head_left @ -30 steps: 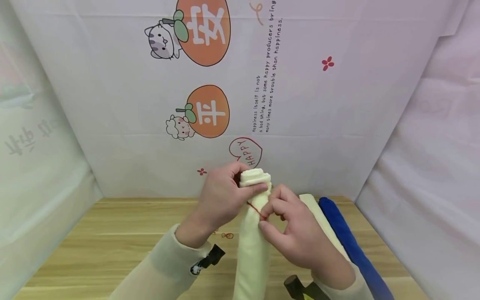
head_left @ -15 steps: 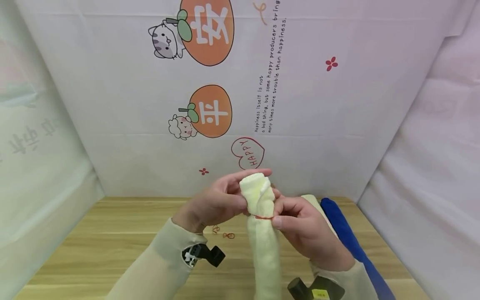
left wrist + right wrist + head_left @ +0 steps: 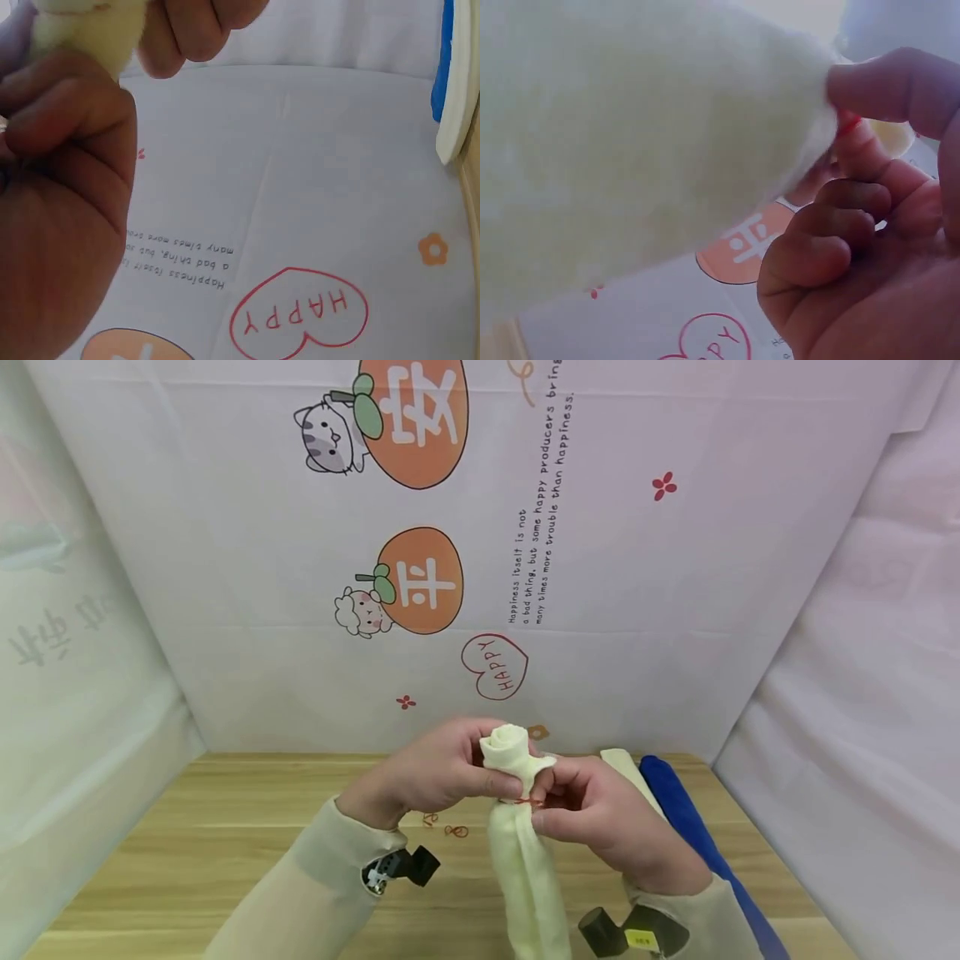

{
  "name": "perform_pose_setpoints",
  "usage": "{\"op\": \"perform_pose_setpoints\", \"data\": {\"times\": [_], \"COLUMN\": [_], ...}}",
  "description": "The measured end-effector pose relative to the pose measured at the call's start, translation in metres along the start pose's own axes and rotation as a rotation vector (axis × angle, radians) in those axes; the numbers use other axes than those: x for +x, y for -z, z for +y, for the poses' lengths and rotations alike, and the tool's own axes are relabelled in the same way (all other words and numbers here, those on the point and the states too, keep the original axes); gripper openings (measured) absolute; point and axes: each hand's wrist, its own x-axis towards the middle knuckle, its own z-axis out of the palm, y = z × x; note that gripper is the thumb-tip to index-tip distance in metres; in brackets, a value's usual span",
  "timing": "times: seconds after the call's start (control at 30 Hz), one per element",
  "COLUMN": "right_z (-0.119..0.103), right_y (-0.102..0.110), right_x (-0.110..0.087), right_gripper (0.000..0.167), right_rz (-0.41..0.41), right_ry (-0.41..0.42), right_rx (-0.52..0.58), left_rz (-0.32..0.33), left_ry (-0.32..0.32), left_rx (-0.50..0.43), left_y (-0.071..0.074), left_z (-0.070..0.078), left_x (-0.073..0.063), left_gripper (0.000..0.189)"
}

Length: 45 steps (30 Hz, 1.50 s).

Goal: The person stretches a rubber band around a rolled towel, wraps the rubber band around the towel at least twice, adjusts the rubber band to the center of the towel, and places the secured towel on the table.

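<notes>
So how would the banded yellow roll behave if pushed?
The yellow roll would probably squash softly, given its fuzzy cloth. It may bend where the red band cinches it. Its top could unfurl, since a flap sticks out.

The soft, pale yellow rolled cloth [image 3: 528,885] is long and fat, with a curly top like a rose, and its low end goes out of sight. A thin red band [image 3: 524,802] crosses its skinny neck. The left hand [image 3: 438,768] holds the neck, and the right hand [image 3: 600,810] pinches by the band.
</notes>
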Motion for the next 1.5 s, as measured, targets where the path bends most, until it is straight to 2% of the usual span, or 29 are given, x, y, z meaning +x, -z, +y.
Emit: {"op": "perform_pose_setpoints", "data": {"times": [0.13,0.33,0.4,0.53,0.6,0.7,0.77,0.8,0.87,0.93,1.0,1.07,1.17,1.3,1.4,1.5], "right_z": [-0.008,-0.014,-0.013,-0.010,-0.009,-0.004,0.000,0.003,0.008,0.012,0.014,0.016,0.018,0.021,0.025,0.027], "right_y": [-0.001,-0.015,-0.022,-0.032,-0.034,-0.031,-0.026,-0.024,-0.019,-0.015,-0.013,-0.012,-0.013,-0.015,-0.016,-0.014], "right_x": [0.000,-0.002,-0.003,-0.005,-0.006,-0.006,-0.005,-0.004,-0.003,-0.003,-0.004,-0.005,-0.005,-0.002,-0.001,-0.002], "right_gripper": [0.007,0.021,0.025,0.027,0.026,0.021,0.016,0.015,0.013,0.011,0.011,0.014,0.020,0.030,0.030,0.025], "right_rz": [0.014,0.104,0.110,0.119,0.129,0.134,0.124,0.115,0.087,0.050,0.006,-0.044,-0.101,-0.161,-0.184,-0.181], "right_ry": [-0.011,0.057,0.082,0.111,0.121,0.155,0.172,0.169,0.180,0.185,0.198,0.217,0.214,0.189,0.200,0.219], "right_rx": [-0.121,-0.563,-0.668,-0.792,-0.814,-0.693,-0.522,-0.411,-0.194,0.013,0.177,0.312,0.464,0.607,0.628,0.582], "left_rz": [0.084,0.222,0.265,0.392,0.462,0.510,0.479,0.441,0.330,0.176,0.001,-0.106,-0.164,-0.118,-0.082,-0.031], "left_ry": [0.065,0.176,0.211,0.276,0.290,0.281,0.231,0.189,0.100,0.002,-0.067,-0.097,-0.133,-0.141,-0.095,-0.024], "left_rx": [0.156,0.241,0.264,0.295,0.302,0.264,0.141,0.046,-0.194,-0.424,-0.566,-0.576,-0.473,-0.320,-0.295,-0.322], "left_y": [0.000,-0.001,-0.002,-0.004,-0.005,-0.005,-0.005,-0.004,-0.003,-0.001,0.001,0.002,0.000,-0.004,-0.006,-0.006], "left_z": [0.001,0.000,-0.001,-0.001,0.001,0.003,0.001,0.000,-0.003,-0.006,-0.011,-0.015,-0.017,-0.012,-0.008,-0.004], "left_x": [0.003,0.005,0.005,0.007,0.007,0.007,0.006,0.005,0.002,-0.001,-0.004,-0.005,-0.004,-0.003,-0.005,-0.007], "left_gripper": [0.016,0.020,0.022,0.025,0.025,0.028,0.030,0.031,0.036,0.046,0.052,0.051,0.054,0.041,0.033,0.025]}}
